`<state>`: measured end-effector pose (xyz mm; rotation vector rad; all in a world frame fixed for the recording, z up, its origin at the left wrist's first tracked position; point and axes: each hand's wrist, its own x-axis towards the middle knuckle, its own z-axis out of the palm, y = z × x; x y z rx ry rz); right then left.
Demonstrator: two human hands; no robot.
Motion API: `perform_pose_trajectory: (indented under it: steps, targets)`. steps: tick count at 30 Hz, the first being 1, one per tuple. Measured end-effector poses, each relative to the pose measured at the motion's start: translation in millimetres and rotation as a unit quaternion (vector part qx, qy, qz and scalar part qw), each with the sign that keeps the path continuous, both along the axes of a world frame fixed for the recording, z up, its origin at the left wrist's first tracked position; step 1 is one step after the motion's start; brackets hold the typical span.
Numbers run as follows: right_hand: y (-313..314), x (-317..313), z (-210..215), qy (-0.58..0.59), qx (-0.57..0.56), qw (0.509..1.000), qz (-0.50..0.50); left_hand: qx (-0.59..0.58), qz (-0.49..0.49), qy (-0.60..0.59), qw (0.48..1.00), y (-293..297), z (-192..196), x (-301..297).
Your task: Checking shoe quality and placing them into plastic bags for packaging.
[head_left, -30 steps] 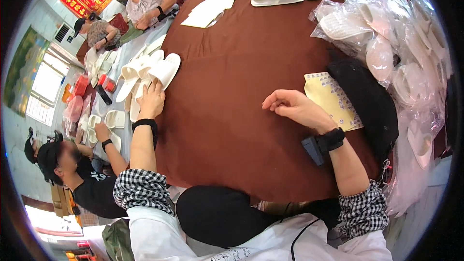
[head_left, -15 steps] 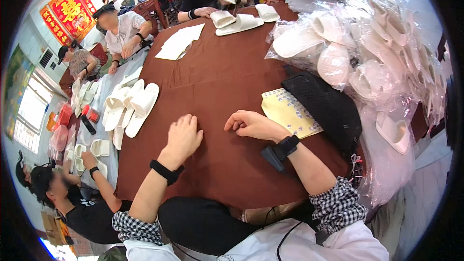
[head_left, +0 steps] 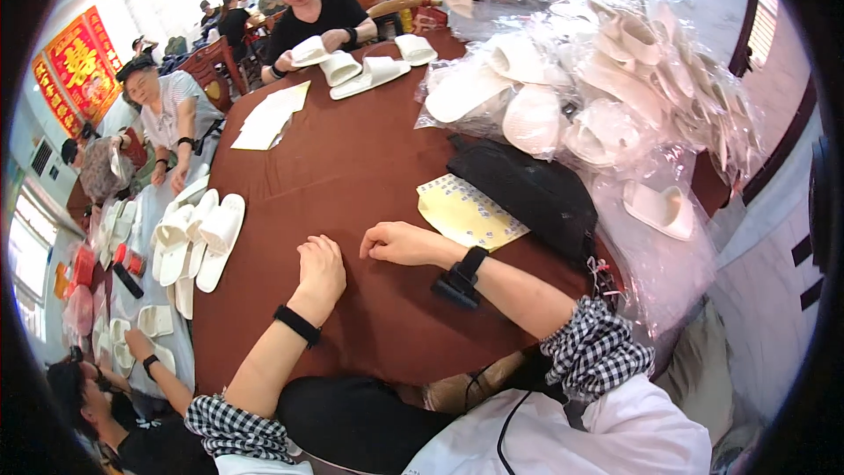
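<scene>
Both of my hands are on or just over the brown tablecloth (head_left: 290,198), with nothing in them. My left hand (head_left: 322,271) rests with its fingers loosely stretched forward, a little apart. To its right, my right hand (head_left: 400,243) points leftward, its fingers loosely bent and the tips down near the cloth. A gap of bare cloth lies between the two hands. Nearest my right hand is a yellow sheet with small blue prints (head_left: 470,211), partly under a black bag (head_left: 527,193). Left of my left hand, several white slippers (head_left: 220,230) lie side by side at the table's edge.
Clear-bagged white slippers (head_left: 607,62) form a large pile at the right. White paper sheets (head_left: 271,114) lie farther back. Across the table, a person (head_left: 321,13) handles white slippers (head_left: 369,75). More people work along the left, beside a plastic-covered table (head_left: 171,334).
The view has swung to the right, so things appear shifted left. My hands stay near the same place on the cloth. The person opposite now lifts a slipper at the left of the row.
</scene>
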<state>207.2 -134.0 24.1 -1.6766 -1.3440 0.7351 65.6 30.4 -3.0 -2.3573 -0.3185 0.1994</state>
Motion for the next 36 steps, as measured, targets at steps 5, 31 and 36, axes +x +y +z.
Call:
perform_pose_trajectory:
  steps: [5,31,36]
  targets:
    - [-35,31,34,-0.082,0.044,0.996,-0.01,-0.003,0.003,0.127,0.992,-33,20,35]
    - [-49,180,25,-0.641,-0.11,0.716,-0.252,0.074,-0.045,0.084,0.993,-41,18,15]
    - [-46,185,31,-0.627,-0.179,0.71,-0.267,0.074,-0.038,0.064,0.994,-40,14,17]
